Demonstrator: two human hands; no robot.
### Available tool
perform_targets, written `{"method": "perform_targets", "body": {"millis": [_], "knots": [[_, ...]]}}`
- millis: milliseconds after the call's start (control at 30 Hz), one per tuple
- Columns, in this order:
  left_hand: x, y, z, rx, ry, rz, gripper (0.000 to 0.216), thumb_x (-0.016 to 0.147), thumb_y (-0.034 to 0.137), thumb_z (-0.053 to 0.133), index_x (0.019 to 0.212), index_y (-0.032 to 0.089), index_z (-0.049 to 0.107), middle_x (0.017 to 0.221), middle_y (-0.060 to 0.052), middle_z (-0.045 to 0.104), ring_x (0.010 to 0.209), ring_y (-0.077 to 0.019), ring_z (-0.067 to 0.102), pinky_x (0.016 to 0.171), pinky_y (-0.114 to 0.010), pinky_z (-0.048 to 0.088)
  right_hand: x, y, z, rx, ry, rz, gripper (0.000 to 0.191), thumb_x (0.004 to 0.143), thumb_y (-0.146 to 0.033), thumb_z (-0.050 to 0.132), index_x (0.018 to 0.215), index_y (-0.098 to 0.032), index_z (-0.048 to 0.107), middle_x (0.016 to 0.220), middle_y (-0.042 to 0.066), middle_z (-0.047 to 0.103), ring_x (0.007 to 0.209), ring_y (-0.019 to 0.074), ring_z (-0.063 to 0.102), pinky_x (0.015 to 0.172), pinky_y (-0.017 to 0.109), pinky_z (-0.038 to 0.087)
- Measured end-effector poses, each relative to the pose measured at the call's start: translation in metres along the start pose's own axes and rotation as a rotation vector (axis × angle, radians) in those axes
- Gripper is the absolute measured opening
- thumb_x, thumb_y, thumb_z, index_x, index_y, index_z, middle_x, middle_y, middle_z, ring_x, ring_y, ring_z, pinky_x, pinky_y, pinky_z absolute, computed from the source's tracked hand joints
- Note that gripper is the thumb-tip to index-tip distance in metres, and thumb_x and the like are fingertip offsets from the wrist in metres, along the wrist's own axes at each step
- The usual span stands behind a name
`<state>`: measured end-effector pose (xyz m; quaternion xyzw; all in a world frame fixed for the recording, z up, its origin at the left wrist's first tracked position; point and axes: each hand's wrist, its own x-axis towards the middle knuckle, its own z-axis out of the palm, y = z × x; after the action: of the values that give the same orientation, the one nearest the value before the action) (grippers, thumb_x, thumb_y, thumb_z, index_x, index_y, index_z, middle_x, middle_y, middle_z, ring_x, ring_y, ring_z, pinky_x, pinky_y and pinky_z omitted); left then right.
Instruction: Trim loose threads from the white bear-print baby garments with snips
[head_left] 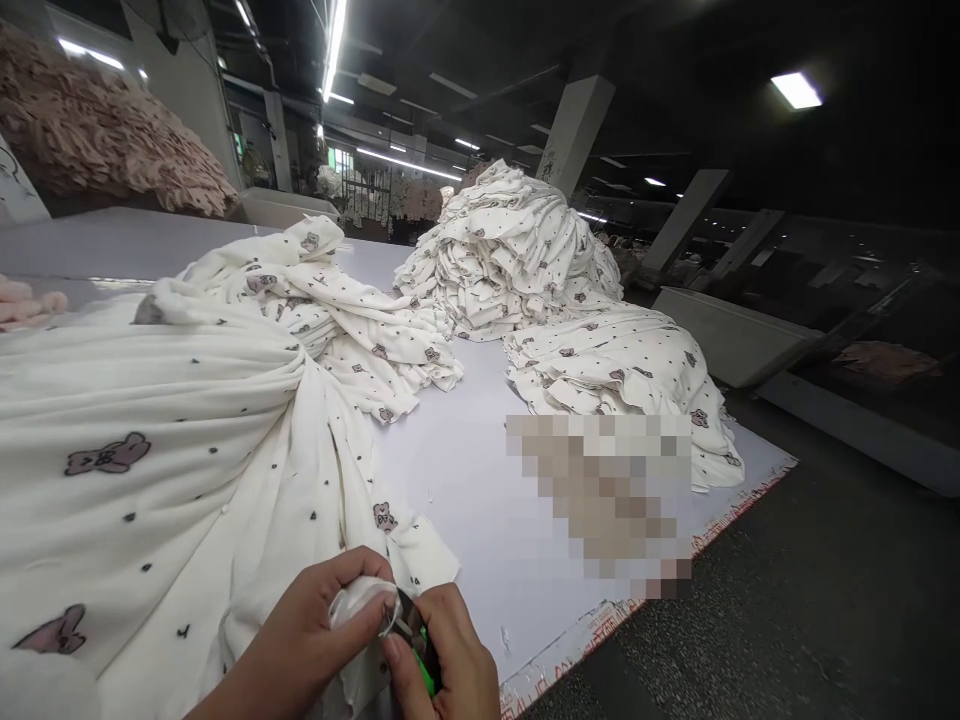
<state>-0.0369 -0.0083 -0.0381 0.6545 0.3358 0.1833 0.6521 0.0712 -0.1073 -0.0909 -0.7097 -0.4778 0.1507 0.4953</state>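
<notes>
My left hand point(319, 620) is closed on a small white, partly see-through bundle point(361, 596), pinched between thumb and fingers. Right beside it, my right hand point(461, 655) grips a small dark tool with bright green parts point(411, 622); its exact kind is mostly hidden by my fingers. The tool's dark end meets the bundle. Under and behind both hands spreads white fabric printed with brown bears point(225, 480), gathered in folds on the left of the table.
A tall heap of the same fabric point(510, 250) and a lower pile point(615, 360) lie on the pale table point(450, 480). A pixelated patch covers part of the right side. Pink cloth point(97, 130) is heaped at back left. Grey bins point(739, 335) stand beyond.
</notes>
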Motion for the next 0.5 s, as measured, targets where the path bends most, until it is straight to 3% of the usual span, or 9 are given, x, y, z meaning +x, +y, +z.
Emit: {"method": "perform_targets", "body": {"millis": [100,267,500], "knots": [[-0.003,-0.004,0.000,0.032,0.031,-0.013,0.029,0.079,0.049,0.057,0.074,0.021,0.060,0.066,0.003,0.056,0.068,-0.0169,0.051,0.065,-0.025,0.043,0.003,-0.001,0.001,0.047,-0.001,0.021,0.040,0.091,-0.053,0.039,0.071,-0.022,0.056,0.068,0.000,0.047,0.056,0.0148,0.054,0.050,0.024,0.033],[-0.005,-0.007,-0.005,0.109,0.296,-0.112,0.034,0.069,0.051,0.066,0.088,0.023,0.071,0.098,-0.003,0.071,0.104,-0.0296,0.059,0.089,-0.034,0.046,0.004,0.010,0.001,0.161,0.023,-0.014,0.038,0.092,-0.049,0.040,0.070,-0.021,0.053,0.068,0.000,0.049,0.061,0.0150,0.053,0.053,0.023,0.036],[0.000,-0.011,-0.010,0.080,0.210,-0.148,0.039,0.071,0.053,0.063,0.091,0.020,0.070,0.100,-0.006,0.071,0.105,-0.0312,0.060,0.094,-0.043,0.044,0.000,0.009,0.002,0.076,0.027,-0.022,0.036,0.091,-0.049,0.042,0.070,-0.022,0.052,0.068,-0.001,0.048,0.057,0.0138,0.052,0.050,0.023,0.034]]}}
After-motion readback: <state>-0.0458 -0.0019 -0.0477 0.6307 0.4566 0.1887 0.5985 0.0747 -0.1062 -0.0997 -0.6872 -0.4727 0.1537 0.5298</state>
